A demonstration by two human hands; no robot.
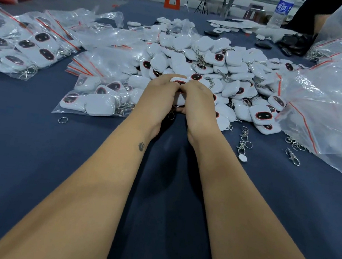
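Work low over the blue table [32, 154], just in front of the big pile of fobs [217, 66]. Your left hand [158, 99] and right hand [199, 104] meet there, fingers curled tight round one white fob [177, 79]. Hold it steady while you fit what looks like its clasp [170, 116]; the join is hidden.

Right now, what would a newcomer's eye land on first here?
The heap of white keychain gadgets fills the middle of the blue table, just beyond the hands. At its near edge the left hand and right hand meet, both gripping one white gadget. Filled clear bags lie to the left.
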